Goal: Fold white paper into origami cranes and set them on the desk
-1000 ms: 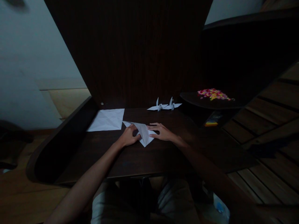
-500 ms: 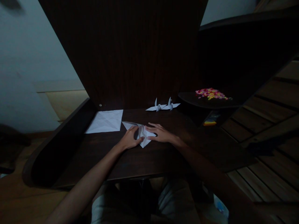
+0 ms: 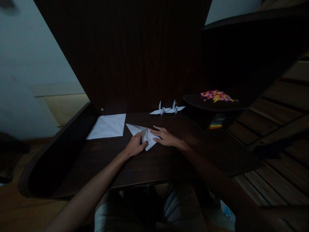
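Note:
A partly folded sheet of white origami paper lies on the dark wooden desk, a long point stretching to the upper left and another corner toward me. My left hand grips its left side, the thumb on top of the folded part and the fingers partly hidden behind a raised flap. From the right, my right hand rests on the paper with fingers spread and the thumb apart, the fingertips touching the right side. Behind the hands stand two folded white paper cranes, side by side against the back panel.
A flat white creased paper square lies on the left of the desk. On a low corner shelf at the right is a pile of small pink, red and yellow pieces. Below it sits a small box with a yellow edge.
The flap by my left hand now stands out more clearly, and the left fingers have shifted slightly on the paper. My right hand stays nearly in place. The whole view has shifted slightly.

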`<state>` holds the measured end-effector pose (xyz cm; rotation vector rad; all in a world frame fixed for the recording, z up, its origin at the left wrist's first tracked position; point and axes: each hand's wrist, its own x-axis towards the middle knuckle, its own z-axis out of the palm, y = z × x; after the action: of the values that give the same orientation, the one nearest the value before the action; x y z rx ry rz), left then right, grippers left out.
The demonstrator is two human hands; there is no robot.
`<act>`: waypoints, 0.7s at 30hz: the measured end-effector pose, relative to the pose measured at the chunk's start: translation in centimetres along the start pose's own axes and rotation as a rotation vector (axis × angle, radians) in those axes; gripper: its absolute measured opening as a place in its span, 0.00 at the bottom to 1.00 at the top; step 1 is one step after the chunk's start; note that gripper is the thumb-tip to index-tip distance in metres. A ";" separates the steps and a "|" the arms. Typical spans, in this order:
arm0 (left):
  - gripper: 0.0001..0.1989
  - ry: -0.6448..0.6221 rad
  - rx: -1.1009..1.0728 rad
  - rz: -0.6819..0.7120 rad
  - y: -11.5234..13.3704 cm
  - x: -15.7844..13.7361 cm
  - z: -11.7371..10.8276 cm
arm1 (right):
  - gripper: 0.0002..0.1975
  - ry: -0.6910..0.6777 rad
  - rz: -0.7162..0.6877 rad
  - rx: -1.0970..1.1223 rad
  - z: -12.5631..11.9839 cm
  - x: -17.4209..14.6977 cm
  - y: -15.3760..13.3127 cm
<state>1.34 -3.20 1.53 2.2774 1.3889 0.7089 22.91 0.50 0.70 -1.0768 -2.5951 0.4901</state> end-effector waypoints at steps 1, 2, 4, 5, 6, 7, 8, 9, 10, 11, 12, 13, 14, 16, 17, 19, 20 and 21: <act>0.22 -0.002 0.003 -0.019 0.0 0.0 0.1 | 0.25 -0.006 0.003 0.002 -0.1 0.0 0.0; 0.22 -0.002 0.003 -0.030 0.0 0.0 0.1 | 0.25 -0.010 0.004 0.004 -0.1 0.0 0.0; 0.23 0.003 -0.003 -0.018 0.0 0.0 0.3 | 0.27 -0.014 0.000 0.011 -0.2 0.0 0.0; 0.24 0.001 -0.006 0.009 -0.1 0.0 0.3 | 0.28 -0.015 -0.003 0.014 -0.2 0.0 0.1; 0.26 -0.008 -0.007 0.047 -0.1 0.0 0.4 | 0.28 -0.014 -0.007 0.016 -0.1 0.0 0.1; 0.28 -0.022 -0.004 0.090 -0.2 0.1 0.4 | 0.29 -0.014 -0.009 0.017 -0.1 0.0 0.2; 0.29 -0.039 0.001 0.131 -0.2 0.1 0.4 | 0.29 -0.014 -0.011 0.020 -0.1 0.0 0.3; 0.30 -0.055 0.006 0.169 -0.3 0.1 0.4 | 0.28 -0.012 -0.014 0.023 0.0 0.0 0.3; 0.30 -0.067 0.012 0.200 -0.4 0.1 0.4 | 0.27 -0.010 -0.017 0.028 0.0 0.0 0.4; 0.29 -0.075 0.020 0.223 -0.4 0.0 0.4 | 0.27 -0.008 -0.021 0.033 0.1 0.0 0.4; 0.29 -0.082 0.031 0.240 -0.5 0.0 0.4 | 0.26 -0.007 -0.023 0.036 0.1 0.0 0.5; 0.28 -0.089 0.043 0.253 -0.5 0.0 0.4 | 0.26 -0.002 -0.020 0.040 0.2 0.0 0.5; 0.28 -0.100 0.058 0.263 -0.5 0.0 0.4 | 0.27 0.007 -0.010 0.043 0.2 0.0 0.5; 0.27 -0.124 0.088 0.274 -0.5 0.0 0.3 | 0.31 0.029 0.019 0.051 0.3 0.0 0.5; 0.26 -0.138 0.099 0.280 -0.4 -0.1 0.3 | 0.34 0.039 0.030 0.057 0.3 0.0 0.5; 0.25 -0.166 0.110 0.297 -0.2 -0.2 0.1 | 0.39 0.048 0.037 0.069 0.2 0.0 0.5; 0.25 -0.181 0.114 0.307 -0.1 -0.2 0.0 | 0.40 0.045 0.033 0.072 0.1 -0.1 0.4; 0.25 -0.190 0.119 0.317 0.0 -0.3 -0.1 | 0.40 0.037 0.027 0.074 0.0 -0.1 0.3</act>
<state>1.17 -3.47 1.54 2.6151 1.0205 0.4937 23.21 0.64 0.54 -1.0875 -2.5135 0.5625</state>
